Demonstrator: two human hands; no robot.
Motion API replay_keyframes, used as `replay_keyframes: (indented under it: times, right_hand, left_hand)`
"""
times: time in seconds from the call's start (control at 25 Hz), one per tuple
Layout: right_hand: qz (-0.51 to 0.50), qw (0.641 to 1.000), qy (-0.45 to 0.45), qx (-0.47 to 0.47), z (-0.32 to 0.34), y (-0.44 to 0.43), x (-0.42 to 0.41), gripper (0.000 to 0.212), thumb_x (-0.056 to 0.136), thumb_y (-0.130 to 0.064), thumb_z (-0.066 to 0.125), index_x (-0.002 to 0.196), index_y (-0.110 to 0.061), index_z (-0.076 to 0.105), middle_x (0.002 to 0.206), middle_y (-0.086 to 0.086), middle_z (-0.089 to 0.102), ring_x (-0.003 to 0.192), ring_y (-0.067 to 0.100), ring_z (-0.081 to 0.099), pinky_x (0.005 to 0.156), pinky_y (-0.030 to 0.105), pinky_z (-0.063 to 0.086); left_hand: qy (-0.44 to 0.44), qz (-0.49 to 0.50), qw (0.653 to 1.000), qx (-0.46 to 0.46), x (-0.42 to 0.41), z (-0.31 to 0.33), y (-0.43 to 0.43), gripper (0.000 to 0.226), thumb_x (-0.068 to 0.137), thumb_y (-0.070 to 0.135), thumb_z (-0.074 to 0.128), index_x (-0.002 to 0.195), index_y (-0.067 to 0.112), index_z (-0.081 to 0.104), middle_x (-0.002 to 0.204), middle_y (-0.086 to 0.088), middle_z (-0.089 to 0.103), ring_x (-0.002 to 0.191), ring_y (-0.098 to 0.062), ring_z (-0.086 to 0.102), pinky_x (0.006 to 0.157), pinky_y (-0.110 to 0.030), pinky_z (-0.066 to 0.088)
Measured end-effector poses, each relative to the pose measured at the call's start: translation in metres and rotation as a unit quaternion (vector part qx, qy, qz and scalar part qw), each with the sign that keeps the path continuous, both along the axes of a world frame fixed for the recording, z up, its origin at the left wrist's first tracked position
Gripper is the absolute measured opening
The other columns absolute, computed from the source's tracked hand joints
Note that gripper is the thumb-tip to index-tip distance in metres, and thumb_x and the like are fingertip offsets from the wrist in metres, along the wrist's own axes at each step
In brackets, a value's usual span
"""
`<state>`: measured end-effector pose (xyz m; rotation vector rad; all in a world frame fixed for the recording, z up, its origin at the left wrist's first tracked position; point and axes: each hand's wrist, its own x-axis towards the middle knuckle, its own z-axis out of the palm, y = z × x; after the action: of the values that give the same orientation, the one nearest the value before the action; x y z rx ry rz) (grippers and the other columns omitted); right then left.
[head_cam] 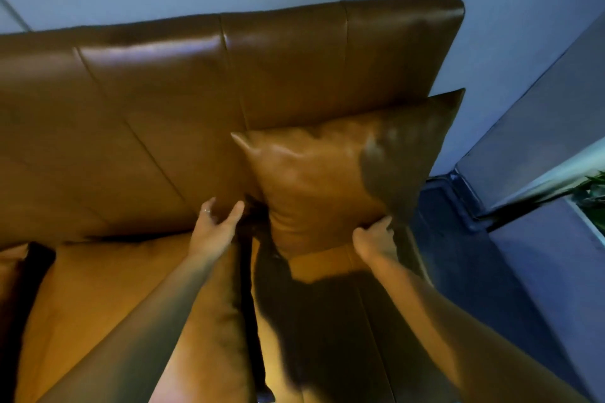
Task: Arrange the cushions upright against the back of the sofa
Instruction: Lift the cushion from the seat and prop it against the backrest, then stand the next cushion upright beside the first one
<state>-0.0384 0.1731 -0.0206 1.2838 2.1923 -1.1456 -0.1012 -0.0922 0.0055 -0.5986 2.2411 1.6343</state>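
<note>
- Cushions are the concern: one brown cushion (343,180) is held at its lower right corner by the right hand (376,237), the fingers curled closed on the edge, as far as can be made out.
- The left hand (214,226) is seen spread open beside the cushion's lower left corner, resting on or just off the sofa back (163,114); nothing is grasped by it, and whether the cushion is touched cannot be told.
- This cushion is stood nearly upright at the right end of the sofa, leaned against the back, its lower edge on or just above the seat (98,288).
- A second cushion (216,321) is seen lying along the seat under the left forearm, not yet stood up.
- At the left edge, a third cushion (13,268) is cut off by the frame; its position cannot be judged.
- The task is judged well short of done: one cushion is nearly placed, at least one is left.
- The cushion's base is hidden in shadow.
</note>
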Motion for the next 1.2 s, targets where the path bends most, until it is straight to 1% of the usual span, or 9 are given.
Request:
replay_keyframes:
  times: [0.16, 0.32, 0.44, 0.56, 0.64, 0.72, 0.88, 1.04, 1.2]
  right_hand:
    - [0.15, 0.985, -0.09, -0.001, -0.015, -0.082, 0.005, 0.053, 0.098, -0.037, 0.045, 0.147, -0.018, 0.038, 0.155, 0.014, 0.035, 0.131, 0.035, 0.048, 0.105, 0.049, 0.043]
    - [0.2, 0.974, -0.079, -0.073, -0.038, -0.182, 0.002, 0.064, 0.094, -0.045, 0.051, 0.151, -0.02, 0.036, 0.157, 0.01, 0.037, 0.139, 0.033, 0.041, 0.111, 0.044, 0.037]
    - [0.172, 0.974, -0.061, -0.133, -0.049, -0.25, -0.005, 0.078, 0.092, -0.052, 0.057, 0.156, -0.02, 0.026, 0.158, 0.011, 0.036, 0.143, 0.035, 0.036, 0.114, 0.044, 0.034]
    - [0.134, 0.985, -0.044, -0.098, -0.065, -0.295, -0.015, 0.088, 0.088, -0.06, 0.059, 0.153, -0.013, 0.022, 0.152, 0.02, 0.04, 0.136, 0.041, 0.043, 0.11, 0.044, 0.038]
    - [0.105, 0.991, -0.039, -0.075, -0.075, -0.308, -0.02, 0.096, 0.085, -0.064, 0.06, 0.152, -0.01, 0.02, 0.152, 0.023, 0.036, 0.135, 0.045, 0.043, 0.11, 0.05, 0.038]
    - [0.071, 0.991, -0.013, -0.116, -0.083, -0.305, -0.022, 0.099, 0.082, -0.066, 0.063, 0.153, -0.013, 0.017, 0.152, 0.022, 0.036, 0.135, 0.045, 0.042, 0.109, 0.055, 0.039]
    - [-0.054, 0.967, 0.03, -0.249, -0.09, -0.286, -0.028, 0.103, 0.074, -0.054, 0.079, 0.153, -0.014, 0.026, 0.148, 0.014, 0.047, 0.131, 0.037, 0.05, 0.109, 0.054, 0.041]
    - [-0.102, 0.952, 0.073, -0.279, -0.073, -0.285, -0.027, 0.107, 0.053, -0.028, 0.095, 0.144, -0.015, 0.038, 0.131, 0.014, 0.06, 0.114, 0.036, 0.062, 0.099, 0.057, 0.05]
    - [-0.094, 0.944, 0.107, -0.297, -0.039, -0.282, -0.03, 0.119, 0.039, -0.027, 0.099, 0.142, -0.021, 0.041, 0.129, 0.01, 0.061, 0.113, 0.035, 0.062, 0.099, 0.058, 0.049]
  left_hand:
    - [-0.029, 0.028, 0.995, -0.09, 0.015, -0.023, -0.098, 0.071, 0.089, 0.053, 0.059, 0.147, 0.021, 0.035, 0.14, -0.012, 0.053, 0.126, -0.035, 0.052, 0.104, -0.046, 0.043]
    - [-0.045, 0.056, 0.988, -0.134, 0.032, -0.037, -0.188, 0.066, 0.089, 0.049, 0.063, 0.142, 0.016, 0.042, 0.129, -0.018, 0.061, 0.116, -0.036, 0.06, 0.099, -0.046, 0.048]
    - [-0.061, 0.057, 0.984, -0.158, 0.037, -0.046, -0.246, 0.065, 0.088, 0.048, 0.064, 0.141, 0.015, 0.044, 0.127, -0.016, 0.062, 0.115, -0.036, 0.061, 0.097, -0.045, 0.05]
    - [-0.093, 0.079, 0.982, -0.145, 0.036, -0.055, -0.292, 0.067, 0.086, 0.048, 0.066, 0.141, 0.016, 0.043, 0.129, -0.016, 0.062, 0.114, -0.035, 0.062, 0.097, -0.045, 0.05]
    - [-0.117, 0.101, 0.982, -0.11, 0.04, -0.064, -0.315, 0.069, 0.088, 0.043, 0.067, 0.143, 0.014, 0.039, 0.135, -0.014, 0.058, 0.119, -0.033, 0.058, 0.1, -0.04, 0.047]
    - [-0.151, 0.111, 0.981, -0.053, 0.046, -0.075, -0.327, 0.069, 0.088, 0.042, 0.067, 0.145, 0.014, 0.038, 0.137, -0.011, 0.054, 0.121, -0.031, 0.054, 0.097, -0.037, 0.043]
    - [-0.164, 0.117, 0.979, 0.045, 0.048, -0.084, -0.332, 0.069, 0.082, 0.05, 0.07, 0.139, 0.021, 0.045, 0.125, -0.003, 0.057, 0.101, -0.023, 0.056, 0.085, -0.036, 0.044]
    - [-0.148, 0.149, 0.977, 0.037, 0.04, -0.079, -0.341, 0.054, 0.071, 0.059, 0.076, 0.105, 0.021, 0.058, 0.105, -0.001, 0.065, 0.087, -0.016, 0.061, 0.078, -0.035, 0.048]
    - [-0.086, 0.154, 0.984, 0.026, 0.029, -0.055, -0.347, 0.059, 0.067, 0.063, 0.076, 0.106, 0.022, 0.061, 0.103, 0.003, 0.069, 0.097, -0.02, 0.065, 0.09, -0.039, 0.052]
